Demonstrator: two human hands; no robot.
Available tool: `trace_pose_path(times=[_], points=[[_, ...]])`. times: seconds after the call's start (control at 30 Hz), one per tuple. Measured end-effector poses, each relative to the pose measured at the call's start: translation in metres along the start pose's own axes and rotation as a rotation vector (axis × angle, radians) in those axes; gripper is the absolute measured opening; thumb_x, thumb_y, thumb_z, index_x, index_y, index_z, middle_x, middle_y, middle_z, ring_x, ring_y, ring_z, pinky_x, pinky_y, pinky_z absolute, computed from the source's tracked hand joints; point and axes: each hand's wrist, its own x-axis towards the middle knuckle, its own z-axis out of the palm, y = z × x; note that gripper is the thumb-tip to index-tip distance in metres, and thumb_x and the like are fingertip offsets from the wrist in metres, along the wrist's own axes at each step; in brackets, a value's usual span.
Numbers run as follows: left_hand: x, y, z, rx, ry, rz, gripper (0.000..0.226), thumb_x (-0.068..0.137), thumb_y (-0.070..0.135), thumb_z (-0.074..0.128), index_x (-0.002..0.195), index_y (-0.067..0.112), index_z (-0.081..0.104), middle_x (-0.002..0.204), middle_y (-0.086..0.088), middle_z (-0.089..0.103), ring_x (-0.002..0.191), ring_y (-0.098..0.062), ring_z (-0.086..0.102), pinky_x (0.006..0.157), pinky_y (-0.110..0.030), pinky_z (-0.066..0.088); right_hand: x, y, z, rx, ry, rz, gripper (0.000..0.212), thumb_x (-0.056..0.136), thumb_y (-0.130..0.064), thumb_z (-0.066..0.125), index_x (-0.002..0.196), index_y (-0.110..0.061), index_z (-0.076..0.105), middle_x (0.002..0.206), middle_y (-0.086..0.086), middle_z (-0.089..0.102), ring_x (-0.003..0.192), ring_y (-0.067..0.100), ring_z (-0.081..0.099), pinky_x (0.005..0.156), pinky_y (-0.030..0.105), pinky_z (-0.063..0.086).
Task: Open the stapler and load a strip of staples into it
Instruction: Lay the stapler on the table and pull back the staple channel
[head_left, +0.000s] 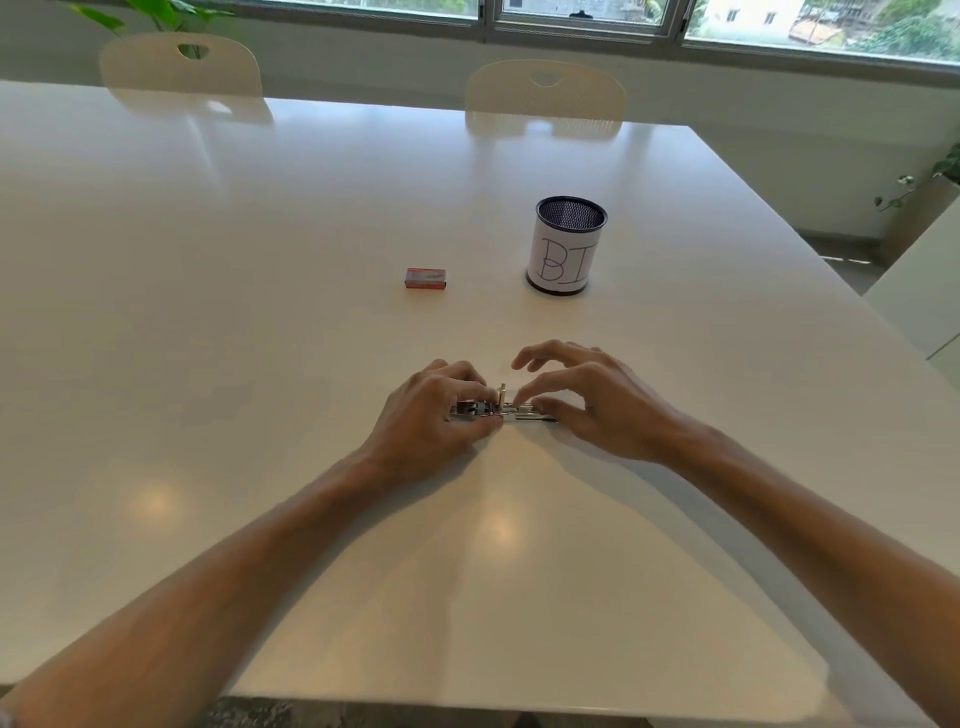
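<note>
A big white table (260, 312) is filling most of the view, and its shiny top is showing soft spots of light. Two pale chairs (545, 91) are standing at the far side, under a row of windows (582, 15). Green plants (156, 13) are showing at the far left and far right. A round mesh cup (567, 245) is standing upright on the table, right of the middle, with white paper around it and big letters drawn on the paper. A small red box (425, 278) is lying flat to the left of the cup, well apart from it. Two bare arms are reaching in from the near edge, and both hands are meeting in the middle of the table, nearer than the box and the cup. The left hand (434, 410) is curling its fingers and thumb around the left end of the stapler (498, 410) and is holding it down on the table. The right hand (587, 400) is half open; its thumb and first finger are coming close together at the right part of the stapler, and the other fingers are lifting up and spreading. I cannot tell if they are pinching anything. The stapler is lying low and flat on the table between the two hands, with a small metal piece sticking up in its middle. It is too small and blurry to see any staples.
</note>
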Motion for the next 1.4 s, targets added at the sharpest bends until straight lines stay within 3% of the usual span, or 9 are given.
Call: trace_pose_path(times=[0.23, 0.43, 0.87, 1.13, 1.4], points=[[-0.001, 0.001, -0.002, -0.009, -0.014, 0.007, 0.012, 0.085, 0.034, 0.070, 0.094, 0.031, 0.078, 0.087, 0.019, 0.062, 0.090, -0.004, 0.053, 0.069, -0.030, 0.045, 0.015, 0.002, -0.011, 0.005, -0.167, -0.035, 0.023, 0.094, -0.019, 0.067, 0.111, -0.032, 0.075, 0.140, -0.008, 0.055, 0.119, 0.007, 0.053, 0.096, 0.040, 0.049], [-0.001, 0.002, -0.003, -0.016, -0.017, 0.014, 0.010, 0.085, 0.032, 0.070, 0.091, 0.031, 0.078, 0.087, 0.018, 0.063, 0.089, -0.006, 0.054, 0.071, -0.036, 0.050, 0.022, 0.001, -0.020, -0.113, -0.259, -0.106, 0.024, 0.095, -0.028, 0.065, 0.116, -0.036, 0.072, 0.143, -0.011, 0.053, 0.123, 0.006, 0.049, 0.094, 0.029, 0.045], [-0.001, 0.000, -0.003, -0.028, -0.027, 0.025, 0.010, 0.085, 0.034, 0.068, 0.091, 0.036, 0.076, 0.085, 0.019, 0.062, 0.090, -0.006, 0.054, 0.069, -0.037, 0.050, 0.027, 0.007, -0.026, -0.189, -0.262, -0.232, 0.011, 0.093, -0.028, 0.068, 0.103, -0.027, 0.073, 0.130, -0.009, 0.061, 0.113, 0.012, 0.057, 0.087, 0.026, 0.042], [0.000, -0.001, -0.002, -0.040, -0.015, 0.020, 0.010, 0.082, 0.032, 0.070, 0.087, 0.031, 0.078, 0.084, 0.018, 0.063, 0.089, -0.007, 0.055, 0.071, -0.038, 0.050, 0.017, 0.012, -0.015, 0.003, -0.123, -0.190, 0.009, 0.089, -0.017, 0.074, 0.097, -0.020, 0.077, 0.105, -0.008, 0.074, 0.097, 0.013, 0.065, 0.083, 0.041, 0.054], [0.000, -0.001, -0.002, -0.040, -0.022, 0.023, 0.010, 0.082, 0.032, 0.068, 0.088, 0.036, 0.075, 0.087, 0.019, 0.064, 0.092, -0.007, 0.056, 0.072, -0.039, 0.051, 0.023, 0.008, -0.025, -0.188, -0.195, -0.351, 0.007, 0.094, -0.022, 0.067, 0.100, -0.020, 0.070, 0.116, -0.004, 0.068, 0.105, 0.018, 0.063, 0.084, 0.036, 0.053]])
